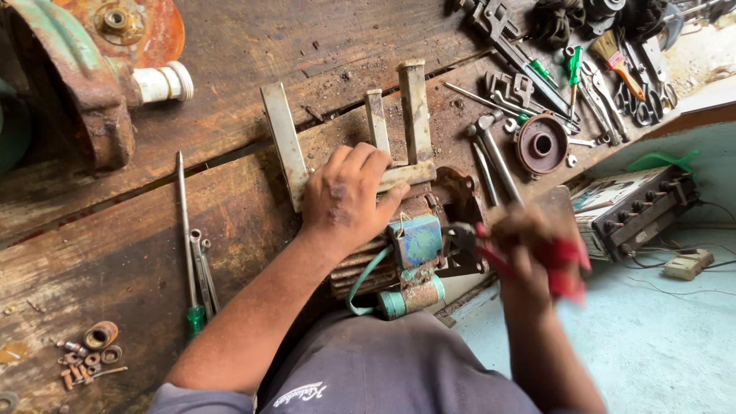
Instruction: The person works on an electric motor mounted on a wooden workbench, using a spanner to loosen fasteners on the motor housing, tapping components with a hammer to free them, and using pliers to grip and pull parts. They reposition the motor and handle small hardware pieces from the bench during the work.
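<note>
The person leans over a worn wooden desk [253, 46]. The left hand [345, 201] lies flat on top of a rusty motor [399, 253] at the desk's near edge, fingers [360, 165] spread and pressing down, touching a metal puller frame [349, 130] that lies just behind the motor. The right hand [537, 257] is blurred; its fingers are closed around red-handled pliers [491, 249], whose dark nose meets the motor's right end. A teal capacitor [412, 299] with a green wire hangs at the motor's front side. To the left lie a green-handled screwdriver [186, 245] and, near it, rusty washers [92, 353]. Behind the right hand sit a hammer [494, 149], a round bearing cap [541, 143] and a scatter of wrenches [537, 69].
</note>
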A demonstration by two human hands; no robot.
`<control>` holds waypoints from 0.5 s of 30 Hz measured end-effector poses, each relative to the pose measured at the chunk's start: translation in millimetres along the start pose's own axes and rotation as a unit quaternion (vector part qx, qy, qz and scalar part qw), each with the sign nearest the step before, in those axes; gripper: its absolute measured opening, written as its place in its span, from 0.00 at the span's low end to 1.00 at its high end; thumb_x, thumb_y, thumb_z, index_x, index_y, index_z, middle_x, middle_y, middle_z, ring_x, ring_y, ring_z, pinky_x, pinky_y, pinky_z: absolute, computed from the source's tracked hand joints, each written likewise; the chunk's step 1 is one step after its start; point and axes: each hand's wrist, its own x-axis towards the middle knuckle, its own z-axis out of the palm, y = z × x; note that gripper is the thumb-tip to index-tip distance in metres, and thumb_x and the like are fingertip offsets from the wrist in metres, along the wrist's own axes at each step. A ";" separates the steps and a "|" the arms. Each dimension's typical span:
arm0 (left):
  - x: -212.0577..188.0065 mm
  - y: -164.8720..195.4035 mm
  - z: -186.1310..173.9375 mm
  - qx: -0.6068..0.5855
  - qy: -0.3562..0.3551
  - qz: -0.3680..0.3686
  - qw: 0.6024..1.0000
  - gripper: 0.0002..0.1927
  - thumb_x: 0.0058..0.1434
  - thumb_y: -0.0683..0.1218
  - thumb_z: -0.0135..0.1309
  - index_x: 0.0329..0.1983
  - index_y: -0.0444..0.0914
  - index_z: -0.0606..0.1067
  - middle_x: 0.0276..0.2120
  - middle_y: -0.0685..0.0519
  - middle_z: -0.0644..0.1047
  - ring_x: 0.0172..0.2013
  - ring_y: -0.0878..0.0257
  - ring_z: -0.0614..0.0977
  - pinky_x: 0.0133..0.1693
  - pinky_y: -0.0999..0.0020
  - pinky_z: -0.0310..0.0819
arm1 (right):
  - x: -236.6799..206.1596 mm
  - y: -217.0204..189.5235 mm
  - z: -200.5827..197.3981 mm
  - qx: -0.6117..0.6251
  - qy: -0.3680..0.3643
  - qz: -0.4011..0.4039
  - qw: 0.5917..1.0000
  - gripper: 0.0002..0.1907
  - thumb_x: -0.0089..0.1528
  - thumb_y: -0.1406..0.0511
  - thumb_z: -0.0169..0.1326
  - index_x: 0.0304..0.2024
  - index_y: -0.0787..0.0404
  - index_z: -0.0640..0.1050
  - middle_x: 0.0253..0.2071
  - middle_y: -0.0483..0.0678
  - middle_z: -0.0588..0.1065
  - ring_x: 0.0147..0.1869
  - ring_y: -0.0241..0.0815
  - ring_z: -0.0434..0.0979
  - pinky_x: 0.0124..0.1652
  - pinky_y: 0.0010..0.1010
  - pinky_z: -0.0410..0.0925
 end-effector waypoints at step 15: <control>-0.3 5.6 -8.9 0.001 -0.002 -0.011 1.000 0.18 0.56 0.59 0.65 0.42 0.44 0.78 0.39 0.54 0.78 0.42 0.55 0.81 0.40 0.56 0.76 | 70.0 -24.4 -29.4 -0.092 -0.088 0.027 0.991 0.40 0.63 0.72 0.57 0.75 0.57 0.55 0.53 0.55 0.70 0.58 0.48 0.75 0.60 0.44 0.73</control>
